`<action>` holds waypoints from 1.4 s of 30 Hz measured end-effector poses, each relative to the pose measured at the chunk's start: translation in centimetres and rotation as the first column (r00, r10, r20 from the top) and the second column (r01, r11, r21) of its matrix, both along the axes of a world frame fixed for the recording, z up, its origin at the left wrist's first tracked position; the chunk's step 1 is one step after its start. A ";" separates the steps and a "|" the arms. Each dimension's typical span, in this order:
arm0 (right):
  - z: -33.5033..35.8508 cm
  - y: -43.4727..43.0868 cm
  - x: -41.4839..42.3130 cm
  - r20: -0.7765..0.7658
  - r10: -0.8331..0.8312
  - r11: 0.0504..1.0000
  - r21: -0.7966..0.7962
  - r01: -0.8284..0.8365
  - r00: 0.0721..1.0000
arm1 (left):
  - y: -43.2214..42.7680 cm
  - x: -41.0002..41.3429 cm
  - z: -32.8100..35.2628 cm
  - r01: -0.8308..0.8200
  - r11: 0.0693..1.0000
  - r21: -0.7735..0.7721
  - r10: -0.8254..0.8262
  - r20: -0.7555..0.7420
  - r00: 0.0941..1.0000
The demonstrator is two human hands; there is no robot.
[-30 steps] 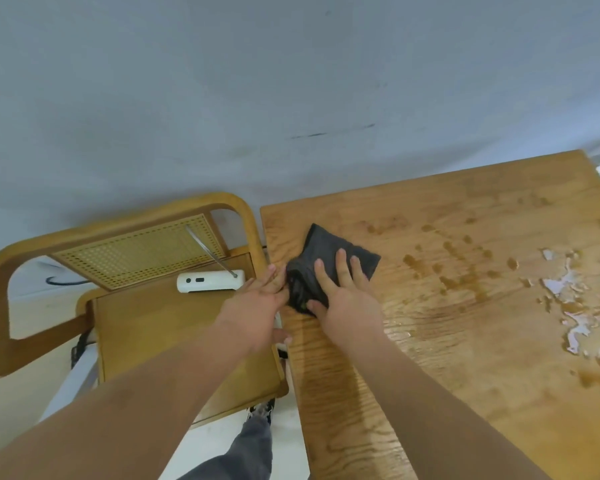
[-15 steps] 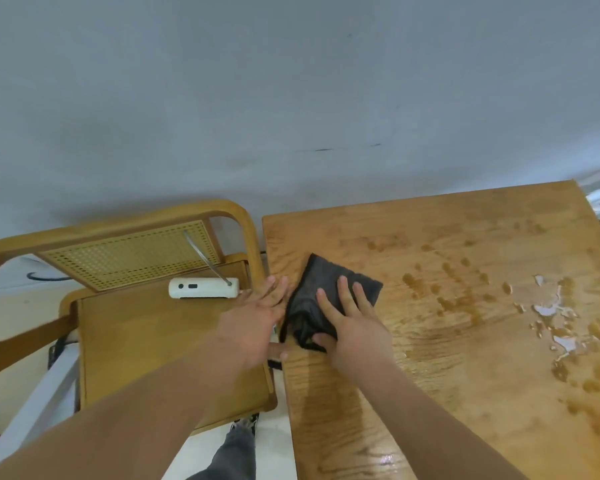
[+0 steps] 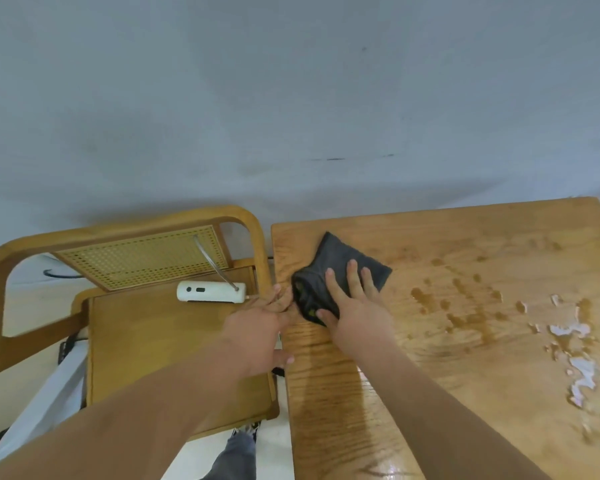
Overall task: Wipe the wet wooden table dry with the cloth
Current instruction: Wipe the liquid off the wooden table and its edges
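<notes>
Cloth (image 3: 336,258) (dark, bunched) lies under right hand (image 3: 357,313), fingers (image 3: 352,277) spread flat; left hand (image 3: 257,327), fingers straight, touches its edge.

White radio (image 3: 211,292) with antenna on wooden chair (image 3: 160,344).

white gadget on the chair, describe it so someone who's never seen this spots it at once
Left of the wooden table stands a wooden chair with a cane back. At the rear of its seat lies a white oblong device. It alone is white, with a thin metal rod angling up from its right end.
</notes>
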State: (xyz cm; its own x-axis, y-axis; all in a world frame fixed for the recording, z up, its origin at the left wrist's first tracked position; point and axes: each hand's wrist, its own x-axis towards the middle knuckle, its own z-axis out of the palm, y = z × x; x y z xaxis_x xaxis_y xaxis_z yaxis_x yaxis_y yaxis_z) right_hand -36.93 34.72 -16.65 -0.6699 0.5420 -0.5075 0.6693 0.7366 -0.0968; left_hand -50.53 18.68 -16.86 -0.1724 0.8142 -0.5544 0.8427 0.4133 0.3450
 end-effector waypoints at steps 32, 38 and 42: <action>-0.9 0.4 -3.2 -0.079 0.109 0.994 -0.011 -0.110 0.991 | 0.1 1.2 -1.0 -0.368 0.919 -0.141 0.373 0.011 0.928; 0.5 -4.3 8.2 0.040 0.059 0.997 -0.050 -0.057 0.997 | 2.0 0.7 1.0 -0.195 0.974 -0.115 0.171 -0.191 0.966; 1.3 -3.7 9.8 0.148 0.058 0.994 -0.102 -0.043 0.987 | 5.2 0.2 1.8 0.026 0.985 -0.171 -0.076 -0.289 0.954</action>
State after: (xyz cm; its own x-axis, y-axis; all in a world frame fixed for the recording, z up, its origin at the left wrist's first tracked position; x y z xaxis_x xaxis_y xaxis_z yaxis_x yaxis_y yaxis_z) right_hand -27.13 31.00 -15.40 -0.6067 0.4521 -0.6538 0.6440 0.7617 -0.0710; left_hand -50.29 23.90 -15.06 -0.3078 0.7290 -0.6114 0.9178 0.3969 0.0112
